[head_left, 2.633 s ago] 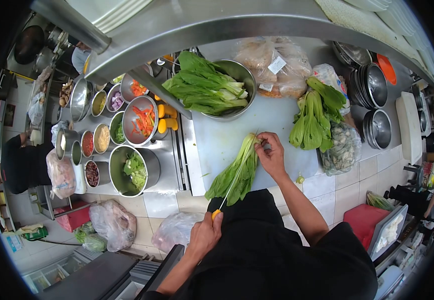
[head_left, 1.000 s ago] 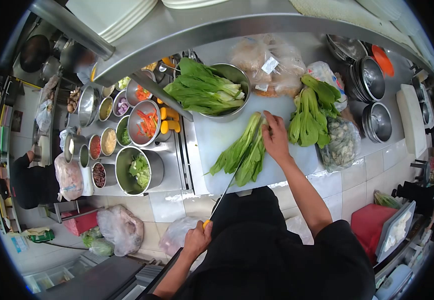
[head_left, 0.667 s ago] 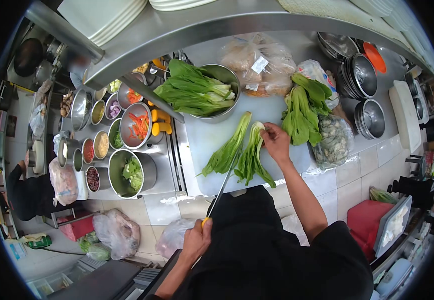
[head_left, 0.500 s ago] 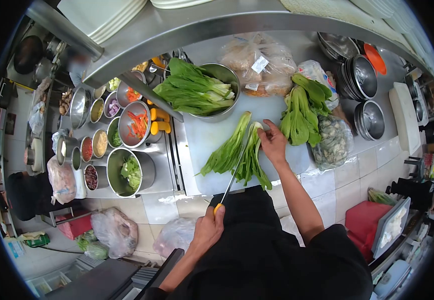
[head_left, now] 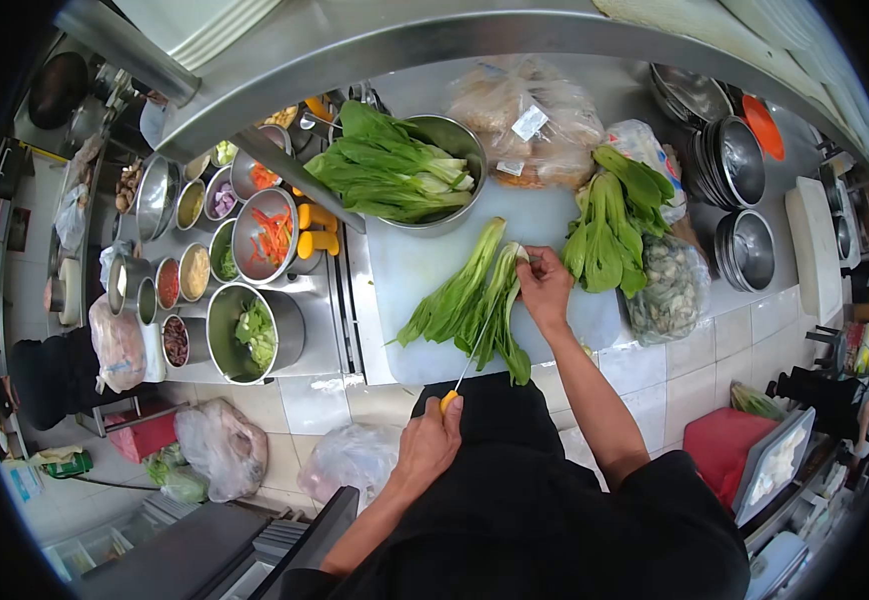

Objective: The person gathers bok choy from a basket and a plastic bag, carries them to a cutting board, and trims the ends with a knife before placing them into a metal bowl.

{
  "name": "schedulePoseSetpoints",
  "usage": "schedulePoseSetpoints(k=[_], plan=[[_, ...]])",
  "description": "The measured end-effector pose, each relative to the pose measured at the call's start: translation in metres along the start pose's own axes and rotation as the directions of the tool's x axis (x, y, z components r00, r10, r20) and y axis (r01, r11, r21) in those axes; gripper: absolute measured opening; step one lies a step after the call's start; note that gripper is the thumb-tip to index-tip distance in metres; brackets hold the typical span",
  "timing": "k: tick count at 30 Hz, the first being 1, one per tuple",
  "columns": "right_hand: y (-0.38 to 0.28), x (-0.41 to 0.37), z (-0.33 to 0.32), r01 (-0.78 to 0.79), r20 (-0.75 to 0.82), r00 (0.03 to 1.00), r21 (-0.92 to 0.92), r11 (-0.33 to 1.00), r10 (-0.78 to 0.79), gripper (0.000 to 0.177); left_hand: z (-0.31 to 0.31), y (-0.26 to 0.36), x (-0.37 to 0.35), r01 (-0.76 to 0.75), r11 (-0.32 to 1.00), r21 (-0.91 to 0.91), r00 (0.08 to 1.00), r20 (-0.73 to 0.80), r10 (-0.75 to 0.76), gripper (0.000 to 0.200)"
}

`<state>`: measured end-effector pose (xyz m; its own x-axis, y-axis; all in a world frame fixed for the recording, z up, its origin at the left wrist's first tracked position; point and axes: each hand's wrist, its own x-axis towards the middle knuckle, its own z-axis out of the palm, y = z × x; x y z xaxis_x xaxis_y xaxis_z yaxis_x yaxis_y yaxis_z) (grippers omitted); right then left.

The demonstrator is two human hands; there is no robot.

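In my left hand (head_left: 427,445) is a knife (head_left: 470,360) with a yellow handle, its blade pointing up along the leafy greens. My right hand (head_left: 547,284) pinches the pale stem end of a bunch of greens (head_left: 501,315) on the white cutting board (head_left: 415,265). A second cut bunch (head_left: 455,285) lies just left of it on the board. To the right of my right hand rest whole leafy heads (head_left: 600,235). Behind the board, a steel pot (head_left: 467,150) holds more long green leaves (head_left: 385,170).
Bowls of cut vegetables stand at left, including shredded carrot (head_left: 273,235) and a pot (head_left: 295,335) with chopped greens. Plastic bags (head_left: 525,110) sit behind the board, and a bag of pale pieces (head_left: 670,290) at right. Stacked steel bowls (head_left: 745,250) stand farther right. A metal shelf (head_left: 375,52) crosses overhead.
The knife has shifted slightly right and down, its blade now lower among the leaves. My right hand's fingers have closed in on the stem end of the bunch.
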<state>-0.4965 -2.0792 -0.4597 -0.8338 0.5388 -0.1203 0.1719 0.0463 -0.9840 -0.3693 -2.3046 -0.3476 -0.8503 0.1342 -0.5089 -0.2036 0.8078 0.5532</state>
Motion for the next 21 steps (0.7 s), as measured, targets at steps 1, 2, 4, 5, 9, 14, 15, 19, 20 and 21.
schedulePoseSetpoints(k=[1,2,4,5,9,14,15,19,20,21], plan=[[-0.001,-0.001,0.000,-0.008,0.003,1.000,0.010,1.000,0.008,0.014,0.000,0.000,0.000,-0.005,1.000,0.018,1.000,-0.005,0.005,0.044],[-0.002,-0.001,0.000,-0.009,0.004,1.000,0.010,1.000,0.009,0.014,0.000,0.000,0.000,-0.003,1.000,0.018,1.000,-0.005,0.004,0.044],[-0.002,-0.001,0.000,-0.039,0.013,0.999,0.022,0.999,0.038,0.013,0.001,-0.001,0.001,0.003,0.999,0.036,1.000,-0.003,-0.003,0.043],[-0.003,0.000,0.000,-0.039,0.013,0.999,0.023,0.999,0.039,0.013,0.002,-0.001,0.002,0.003,0.999,0.037,1.000,-0.003,-0.003,0.043],[0.004,0.003,0.000,-0.001,0.009,1.000,-0.056,0.998,0.002,0.014,0.013,-0.005,0.009,-0.008,0.997,0.073,1.000,-0.025,0.010,0.045],[0.009,0.000,-0.001,0.072,0.006,0.997,-0.091,0.993,-0.072,0.014,0.024,-0.002,0.030,-0.032,0.995,0.091,0.999,-0.031,0.035,0.048],[0.008,-0.001,-0.002,0.077,0.018,0.997,-0.129,0.989,-0.075,0.015,0.027,-0.001,0.035,-0.026,0.995,0.092,0.999,-0.031,0.029,0.049],[0.000,-0.002,-0.001,0.140,0.000,0.990,-0.184,0.973,-0.142,0.016,0.025,-0.004,0.047,-0.017,0.998,0.066,1.000,-0.010,0.018,0.053],[-0.002,-0.003,-0.002,0.145,0.003,0.989,-0.180,0.973,-0.147,0.016,0.024,-0.005,0.046,-0.018,0.998,0.066,1.000,-0.017,0.019,0.053],[-0.003,-0.005,-0.004,0.177,-0.029,0.981,-0.252,0.951,-0.191,0.017,0.023,-0.007,0.044,-0.028,0.999,0.045,1.000,-0.009,0.028,0.052]])
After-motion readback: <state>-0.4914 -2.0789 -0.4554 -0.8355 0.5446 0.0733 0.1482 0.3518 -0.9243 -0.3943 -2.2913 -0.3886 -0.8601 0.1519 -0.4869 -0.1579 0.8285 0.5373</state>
